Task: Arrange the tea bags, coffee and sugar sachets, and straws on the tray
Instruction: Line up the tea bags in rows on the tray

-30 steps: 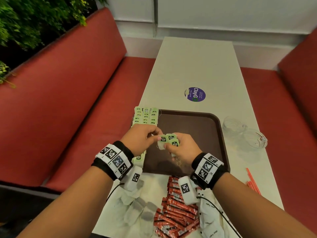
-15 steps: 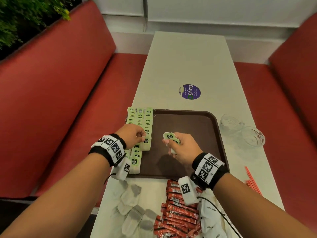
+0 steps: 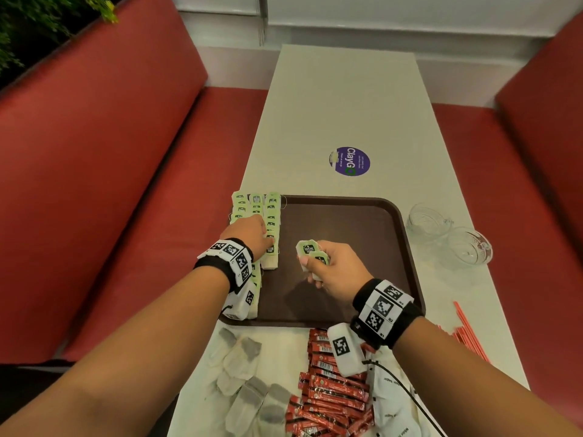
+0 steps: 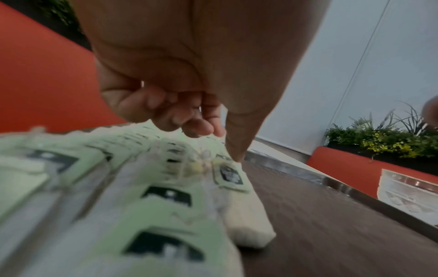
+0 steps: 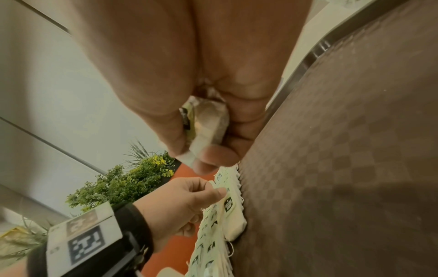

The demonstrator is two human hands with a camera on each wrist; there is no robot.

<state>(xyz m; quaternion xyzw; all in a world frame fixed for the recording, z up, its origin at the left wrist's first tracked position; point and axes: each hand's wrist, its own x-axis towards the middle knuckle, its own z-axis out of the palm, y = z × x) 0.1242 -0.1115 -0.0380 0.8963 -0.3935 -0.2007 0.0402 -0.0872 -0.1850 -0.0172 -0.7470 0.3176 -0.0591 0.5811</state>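
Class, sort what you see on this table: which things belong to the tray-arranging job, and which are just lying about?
Belonging to the job:
brown plastic tray
green-tagged tea bags in rows
green-tagged tea bags held in the right hand
red sachets
white sachets
red straws
untagged white tea bags

Lying about:
two clear glass bowls
round purple sticker

Tray: brown plastic, matt, fine woven checker texture on the floor, rim smoother with a slight sheen. Tea bags in rows at frame centre-left: soft white filter paper, pale green printed paper tags, thin cotton-like strings. Loose tea bags bottom centre: translucent paper, dark fill showing through. Coffee sachets: glossy red foil or plastic film. Table: smooth off-white laminate, low sheen. Cups at right: clear ribbed glass or plastic. Benches: red matt upholstery.
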